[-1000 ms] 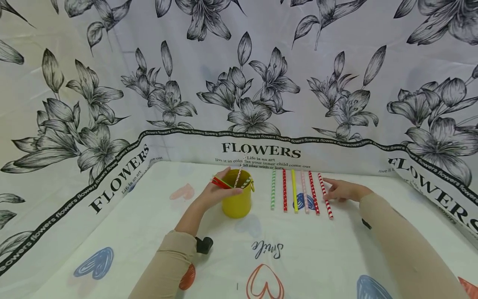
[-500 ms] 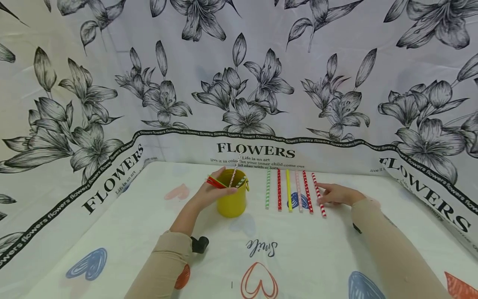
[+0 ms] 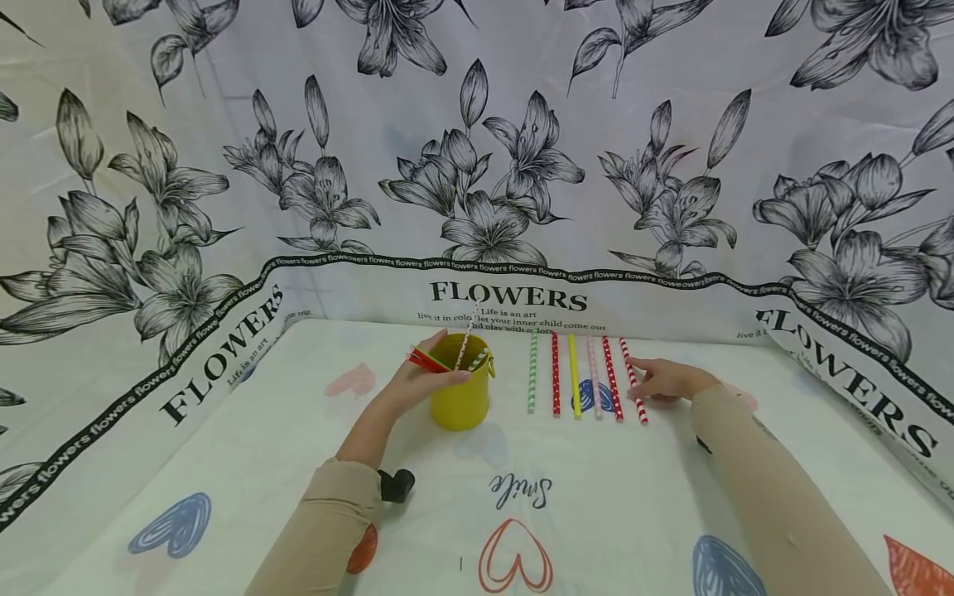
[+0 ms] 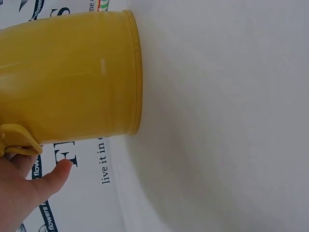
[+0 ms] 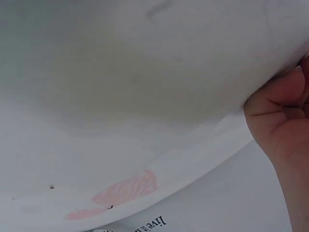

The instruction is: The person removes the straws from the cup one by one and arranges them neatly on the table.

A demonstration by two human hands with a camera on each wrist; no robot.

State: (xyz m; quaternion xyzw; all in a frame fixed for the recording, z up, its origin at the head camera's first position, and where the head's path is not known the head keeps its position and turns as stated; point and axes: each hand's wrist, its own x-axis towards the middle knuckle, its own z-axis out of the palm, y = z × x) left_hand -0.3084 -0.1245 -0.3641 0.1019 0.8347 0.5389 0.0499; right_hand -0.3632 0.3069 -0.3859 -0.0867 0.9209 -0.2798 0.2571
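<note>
Red-striped straw (image 3: 632,377), probably light and crushable: pinch mid-length. Right fingers (image 3: 647,386) touch it, pinch unclear; left fingers (image 3: 432,341) clasp the bucket (image 3: 458,407).

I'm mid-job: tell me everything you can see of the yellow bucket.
The yellow bucket is a smooth, slightly glossy, round container, plastic or painted metal by its look, with a raised base lip and a loop fitting on its side. It stands upright on the white tablecloth, open at the top, with patterned straws leaning inside. The left grip holds its side near the top.
</note>
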